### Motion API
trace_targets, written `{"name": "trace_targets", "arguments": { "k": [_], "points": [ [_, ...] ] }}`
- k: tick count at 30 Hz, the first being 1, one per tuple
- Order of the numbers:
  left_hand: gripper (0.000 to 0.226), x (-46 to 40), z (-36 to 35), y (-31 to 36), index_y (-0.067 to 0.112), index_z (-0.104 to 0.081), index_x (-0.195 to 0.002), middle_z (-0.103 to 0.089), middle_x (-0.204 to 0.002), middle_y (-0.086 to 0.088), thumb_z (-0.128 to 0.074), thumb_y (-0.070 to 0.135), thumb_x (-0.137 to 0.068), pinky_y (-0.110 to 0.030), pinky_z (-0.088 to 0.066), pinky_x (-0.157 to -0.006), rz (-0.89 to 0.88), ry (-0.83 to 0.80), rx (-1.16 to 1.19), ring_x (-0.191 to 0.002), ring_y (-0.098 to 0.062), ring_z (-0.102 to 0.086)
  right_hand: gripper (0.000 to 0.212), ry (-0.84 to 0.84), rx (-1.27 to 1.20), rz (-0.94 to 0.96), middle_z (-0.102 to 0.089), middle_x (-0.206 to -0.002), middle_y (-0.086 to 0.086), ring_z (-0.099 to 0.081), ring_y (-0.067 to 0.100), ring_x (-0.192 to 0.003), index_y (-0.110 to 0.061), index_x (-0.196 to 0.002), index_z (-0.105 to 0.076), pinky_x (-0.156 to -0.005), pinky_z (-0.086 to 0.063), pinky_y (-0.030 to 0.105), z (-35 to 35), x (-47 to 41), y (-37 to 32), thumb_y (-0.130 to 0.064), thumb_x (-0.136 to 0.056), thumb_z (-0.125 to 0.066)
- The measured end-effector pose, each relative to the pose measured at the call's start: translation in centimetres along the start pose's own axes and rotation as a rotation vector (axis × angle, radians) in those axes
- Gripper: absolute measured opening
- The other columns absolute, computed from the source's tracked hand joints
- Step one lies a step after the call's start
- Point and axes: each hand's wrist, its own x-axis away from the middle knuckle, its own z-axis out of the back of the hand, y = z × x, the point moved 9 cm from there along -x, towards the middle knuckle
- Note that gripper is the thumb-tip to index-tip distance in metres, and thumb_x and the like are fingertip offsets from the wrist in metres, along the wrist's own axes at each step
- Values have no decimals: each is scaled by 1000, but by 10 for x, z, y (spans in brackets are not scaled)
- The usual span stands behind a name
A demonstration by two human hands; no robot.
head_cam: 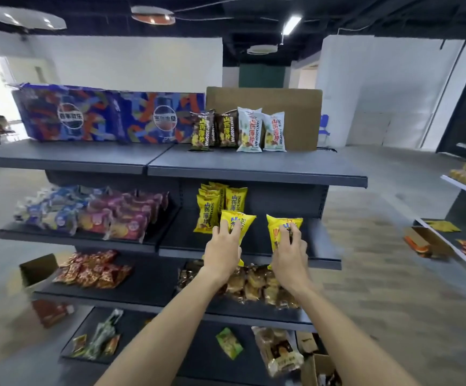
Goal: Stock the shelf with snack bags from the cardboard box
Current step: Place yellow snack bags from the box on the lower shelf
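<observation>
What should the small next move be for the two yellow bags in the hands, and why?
Probably push both bags back and stand them upright. The left hand grips one yellow bag and the right hand another, both over the second shelf, in front of the row of matching yellow bags already standing there, with bare shelf to its right.

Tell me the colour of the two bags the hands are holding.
Bright yellow, both the left-hand bag and the right-hand bag; the head view shows it.
</observation>
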Motion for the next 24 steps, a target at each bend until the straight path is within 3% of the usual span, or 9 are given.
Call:
{"name": "trace_targets", "arguments": {
  "k": [8, 15, 19, 24],
  "points": [
    [61, -36, -47, -80, 19, -27, -147, -36, -135, -10, -55, 22, -93, -29, -54, -73, 25, -51, -11, -115, -27, -44, 55, -100, -24, -55, -8, -157, 9, -33, 37, -124, -13, -146, -27, -96, -40, 46, -82, -35, -29, -5, -94, -46],
    [59, -83, -91, -108, 18, -31, -143, -36, -136, -12, -57, 19, -90, -36, -54, -72, 126, -93, 39, -118, -33, -45, 48, -159, -34, 21, -18, -151, 13, -40, 41, -119, -13, -136, -36, -98, -42, 52, -129, -92, -34, -4, -91, -51],
    [57, -103, -106, -118, 11, -34, -142, -37, -138, -16, -58, 23, -92, -38, -55, -70, 141, -82, -23, -120, -35, -45, 52, -271, -17, 3, -10, -154, 10, -32, 44, -129, -13, -139, -34, -105, -38, 55, -163, -116, -27, -6, -91, -53],
    [63, -131, -123, -137, 2, -41, -138, -44, -131, -24, -69, 13, -82, -37, -56, -55, 186, 11, -1, -107, -40, -52, 51, -321, -17, 11, -5, -155, 3, -28, 40, -132, -18, -137, -32, -104, -40, 52, -192, -157, -25, -7, -91, -53]
  ]
}}
